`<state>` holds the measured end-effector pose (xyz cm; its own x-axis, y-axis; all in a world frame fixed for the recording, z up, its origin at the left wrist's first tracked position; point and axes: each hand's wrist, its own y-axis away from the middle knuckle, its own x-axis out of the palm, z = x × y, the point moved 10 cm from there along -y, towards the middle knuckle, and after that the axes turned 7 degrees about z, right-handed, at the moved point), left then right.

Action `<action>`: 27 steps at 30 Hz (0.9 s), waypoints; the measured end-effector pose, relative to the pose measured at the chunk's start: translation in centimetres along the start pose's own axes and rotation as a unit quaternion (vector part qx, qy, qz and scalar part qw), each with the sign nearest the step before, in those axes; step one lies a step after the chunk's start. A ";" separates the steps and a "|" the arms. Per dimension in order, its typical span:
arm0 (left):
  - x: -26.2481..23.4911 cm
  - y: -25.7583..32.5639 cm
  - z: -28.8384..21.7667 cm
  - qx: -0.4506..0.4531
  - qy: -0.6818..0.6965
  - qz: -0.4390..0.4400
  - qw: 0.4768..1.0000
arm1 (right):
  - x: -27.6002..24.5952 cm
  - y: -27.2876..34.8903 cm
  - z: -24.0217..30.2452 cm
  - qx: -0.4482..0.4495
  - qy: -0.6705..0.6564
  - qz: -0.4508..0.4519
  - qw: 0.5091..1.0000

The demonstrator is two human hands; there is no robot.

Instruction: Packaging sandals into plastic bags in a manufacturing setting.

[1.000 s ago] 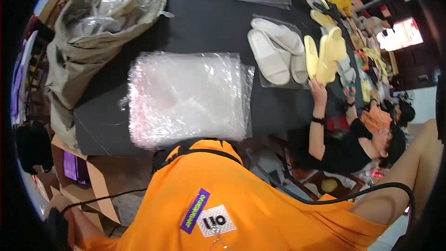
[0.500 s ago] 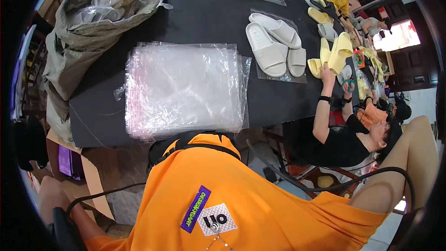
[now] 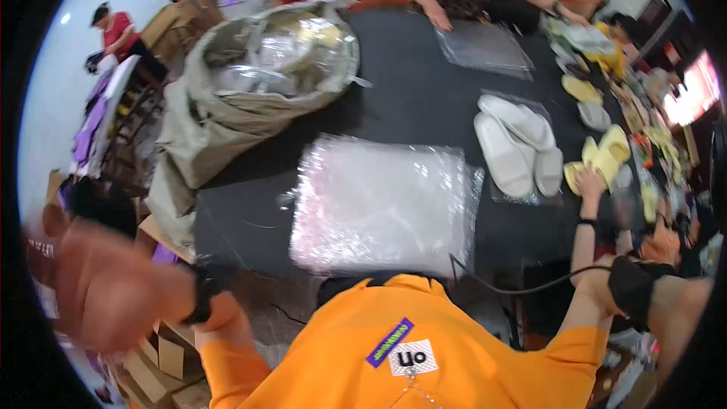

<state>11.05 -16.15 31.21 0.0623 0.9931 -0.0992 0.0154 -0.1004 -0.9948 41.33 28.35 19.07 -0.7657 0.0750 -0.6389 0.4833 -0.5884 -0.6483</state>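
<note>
My left hand [image 3: 113, 280] is raised off the table's left front corner, smeared by motion, so its fingers cannot be read. At the right rim my right hand [image 3: 681, 307] shows only in part beyond a black wristband, its fingers hidden. Neither hand touches the stack of clear plastic bags [image 3: 379, 208] lying on the black table [image 3: 394, 83] in front of me. To the right of the stack, white slide sandals [image 3: 503, 159] rest on a clear bag, one partly over the others.
A grey-green woven sack [image 3: 227, 121] full of clear-wrapped items stands at the left. At the right, a co-worker's hand [image 3: 589, 182] touches yellow slippers [image 3: 606, 155]. Across the table another person sits by flat clear bags [image 3: 485, 49]. Cardboard boxes [image 3: 163, 363] lie lower left.
My view has shifted, so the table's things appear farther right and lower. Both my arms have come up into view at the sides. The bag stack and white slides stay as they were.
</note>
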 end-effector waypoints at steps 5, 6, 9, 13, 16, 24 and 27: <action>13.0 7.4 14.9 -0.353 0.163 0.198 0.900 | -0.3 3.5 3.7 0.046 -0.158 -0.024 0.986; 14.2 9.5 17.6 -0.373 0.163 0.228 0.884 | 3.9 3.1 3.7 0.105 -0.186 0.150 0.965; 17.0 14.7 23.7 -0.376 0.056 0.292 0.878 | 13.1 9.3 -1.0 0.259 -0.258 0.200 0.909; 23.0 19.6 24.3 -0.079 -0.199 0.428 0.878 | 23.9 17.0 -0.8 0.034 -0.090 0.448 0.889; 24.3 26.7 28.2 -0.052 -0.244 0.611 0.751 | 28.2 22.9 -0.9 -0.046 0.060 0.563 0.823; 20.6 31.5 38.4 -0.391 -0.321 0.585 0.634 | 30.1 27.0 -0.9 0.018 -0.003 0.478 0.878; 22.7 29.6 37.5 -0.332 -0.327 0.573 0.674 | 30.8 26.7 -1.8 0.074 0.015 0.473 0.878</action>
<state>-24.54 5.67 -1.35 -0.0372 0.0337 -0.9987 0.7884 -0.6132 -0.0500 31.36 16.40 -18.65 -0.0382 -0.4835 -0.8745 0.8348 -0.4965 0.2380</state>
